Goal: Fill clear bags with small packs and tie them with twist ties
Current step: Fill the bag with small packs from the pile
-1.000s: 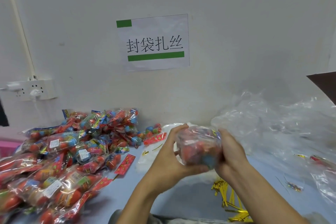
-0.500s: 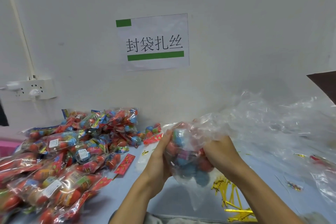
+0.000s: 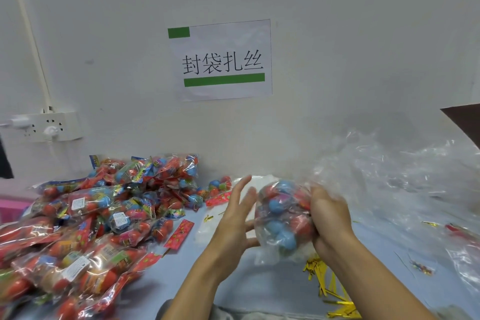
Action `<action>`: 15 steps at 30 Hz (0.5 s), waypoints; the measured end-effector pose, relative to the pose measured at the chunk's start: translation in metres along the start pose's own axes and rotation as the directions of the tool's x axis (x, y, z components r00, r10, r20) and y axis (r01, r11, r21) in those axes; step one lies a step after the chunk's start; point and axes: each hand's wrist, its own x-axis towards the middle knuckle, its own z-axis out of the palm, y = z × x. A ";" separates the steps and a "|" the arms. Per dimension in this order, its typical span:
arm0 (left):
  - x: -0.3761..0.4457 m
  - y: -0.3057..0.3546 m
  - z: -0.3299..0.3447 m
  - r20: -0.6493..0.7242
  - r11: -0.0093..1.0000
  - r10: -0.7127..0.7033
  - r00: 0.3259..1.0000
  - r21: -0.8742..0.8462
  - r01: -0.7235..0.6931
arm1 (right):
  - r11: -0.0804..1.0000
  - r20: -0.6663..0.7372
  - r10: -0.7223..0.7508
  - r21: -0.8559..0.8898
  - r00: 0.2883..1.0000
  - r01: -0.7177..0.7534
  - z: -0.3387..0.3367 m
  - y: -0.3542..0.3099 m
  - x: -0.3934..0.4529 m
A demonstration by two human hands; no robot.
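Note:
A clear bag (image 3: 281, 216) stuffed with small red and blue packs hangs above the table's middle. My right hand (image 3: 328, 218) grips the bag from its right side, fingers curled into the plastic. Just left of the bag, my left hand (image 3: 235, 218) has its fingers spread and straight; whether they touch the plastic is unclear because of blur. A heap of small packs (image 3: 98, 218) covers the left of the table. Gold twist ties (image 3: 327, 283) lie below my right wrist.
A pile of empty clear bags (image 3: 400, 184) fills the right side against the white wall. A wall socket (image 3: 49, 126) with a plug sits at the left. A loose red header card (image 3: 179, 234) lies near the packs. A pink box (image 3: 10, 208) is at far left.
Both hands gripped the filled bag before; now my left hand has let go and opened beside it. My right hand has turned the bag and still holds it.

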 end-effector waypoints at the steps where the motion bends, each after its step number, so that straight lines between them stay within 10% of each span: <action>1: -0.001 0.000 -0.001 0.090 0.999 0.033 0.995 0.006 -0.034 | 0.999 -0.031 0.023 0.031 0.999 -0.022 -0.001 -0.001 0.002; 5: -0.005 -0.006 0.002 0.355 0.983 0.090 0.930 0.119 -0.141 | 0.990 -0.101 0.106 0.105 0.989 -0.095 -0.003 -0.001 0.004; 15: -0.009 0.008 0.008 0.017 0.940 0.207 0.978 0.273 -0.204 | 0.988 0.068 0.106 -0.120 0.992 -0.097 -0.002 0.001 0.005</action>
